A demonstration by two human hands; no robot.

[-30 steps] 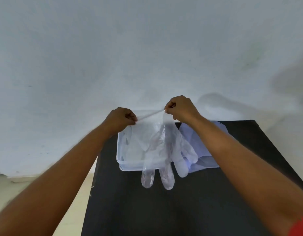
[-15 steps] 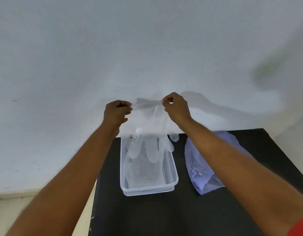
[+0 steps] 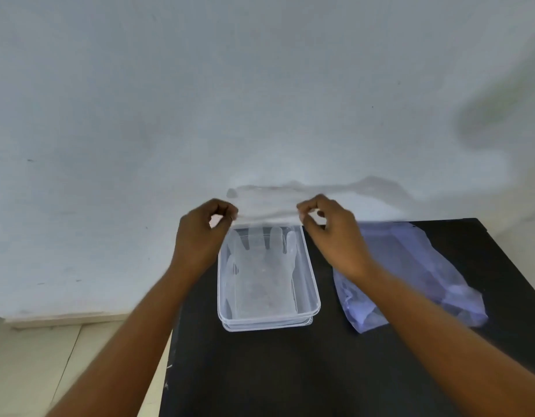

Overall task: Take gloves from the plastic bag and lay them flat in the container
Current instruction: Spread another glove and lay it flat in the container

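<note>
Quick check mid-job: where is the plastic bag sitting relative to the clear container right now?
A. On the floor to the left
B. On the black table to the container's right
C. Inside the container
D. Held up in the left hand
B: the plastic bag lies flat on the black table, right of the container, partly under the right forearm.

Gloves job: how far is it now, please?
Done: a glove lies flat in the container. In hand: left hand and right hand pinch a clear glove's edge above its far end. Left: lower it flat; the plastic bag may hold more.
</note>
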